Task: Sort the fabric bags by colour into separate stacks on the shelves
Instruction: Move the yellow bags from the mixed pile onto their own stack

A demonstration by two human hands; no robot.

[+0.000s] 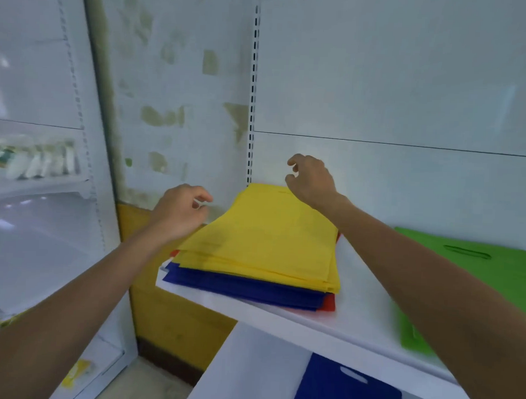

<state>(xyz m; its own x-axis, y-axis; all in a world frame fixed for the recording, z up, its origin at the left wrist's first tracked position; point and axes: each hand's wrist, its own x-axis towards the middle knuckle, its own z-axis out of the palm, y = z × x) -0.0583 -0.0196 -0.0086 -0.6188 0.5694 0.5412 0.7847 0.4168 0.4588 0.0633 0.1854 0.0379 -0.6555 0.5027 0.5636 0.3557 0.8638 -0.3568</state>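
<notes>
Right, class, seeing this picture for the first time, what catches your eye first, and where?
The bright yellow fabric bags top a mixed stack, over dark blue fabric bags and red fabric bags, at the left end of the white shelf. The person's left grip and right grip hover above it, holding nothing. A flat green fabric bag lies further right.

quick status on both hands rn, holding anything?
Left hand: open, fingers loosely curled, holding nothing, by the left edge of the yellow bags.
Right hand: open, fingers loosely curled, holding nothing, above the far end of the yellow bags.
</notes>
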